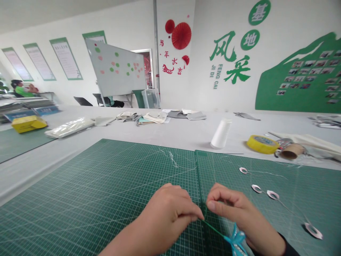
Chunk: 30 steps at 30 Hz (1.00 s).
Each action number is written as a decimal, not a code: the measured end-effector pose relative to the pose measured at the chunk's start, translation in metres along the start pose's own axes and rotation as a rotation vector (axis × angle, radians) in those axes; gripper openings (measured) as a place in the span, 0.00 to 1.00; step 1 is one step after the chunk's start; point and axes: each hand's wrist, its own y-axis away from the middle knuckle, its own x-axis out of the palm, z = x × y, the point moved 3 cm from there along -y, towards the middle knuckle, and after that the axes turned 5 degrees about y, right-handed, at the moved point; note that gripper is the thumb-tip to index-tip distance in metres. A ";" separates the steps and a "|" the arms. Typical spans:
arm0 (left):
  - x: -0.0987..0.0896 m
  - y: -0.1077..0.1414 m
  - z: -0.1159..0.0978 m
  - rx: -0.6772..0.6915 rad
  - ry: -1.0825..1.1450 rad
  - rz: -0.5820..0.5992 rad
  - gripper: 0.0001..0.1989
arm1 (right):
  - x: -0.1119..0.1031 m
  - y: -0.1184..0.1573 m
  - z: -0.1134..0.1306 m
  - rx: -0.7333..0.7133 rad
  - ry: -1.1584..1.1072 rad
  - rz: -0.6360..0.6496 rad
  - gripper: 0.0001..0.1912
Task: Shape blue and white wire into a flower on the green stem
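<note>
Over the green cutting mats, my left hand (174, 213) pinches a thin green cord (213, 227) between thumb and fingertips. The cord runs down to a shiny blue ribbon-like piece (236, 241) with pointed ends, which lies by my right wrist at the bottom edge and is partly cut off. Close beside the left fingertips, my right hand (231, 204) has thumb and forefinger pressed together. A short green strand shows just below them, seemingly the cord's other end.
Several white oval rings (273, 195) with threads lie on the right mat (301, 177). Behind stand a white thread cone (221, 133), yellow tape (263, 144) and a cardboard tube (292, 151). Fabric scraps (154, 117) and a yellow box (28, 123) are farther off. A person (22, 89) sits far left.
</note>
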 end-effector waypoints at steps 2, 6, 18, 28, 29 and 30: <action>-0.002 0.000 0.000 -0.019 0.101 -0.045 0.10 | 0.004 -0.001 -0.006 0.075 -0.142 0.003 0.12; -0.005 -0.001 0.005 -0.107 0.294 -0.170 0.09 | 0.017 -0.002 -0.011 0.147 -0.307 0.033 0.13; 0.002 -0.002 0.022 -0.486 0.800 -0.297 0.09 | 0.028 0.006 -0.009 0.033 -0.089 -0.048 0.14; -0.004 -0.003 0.023 -0.407 0.524 -0.353 0.09 | 0.029 0.003 -0.022 0.116 -0.017 -0.155 0.11; -0.005 -0.003 0.023 -0.399 0.495 -0.353 0.09 | 0.028 0.004 -0.023 0.116 0.048 -0.205 0.09; -0.005 -0.003 0.022 -0.396 0.476 -0.353 0.09 | 0.027 0.006 -0.023 0.116 0.097 -0.258 0.10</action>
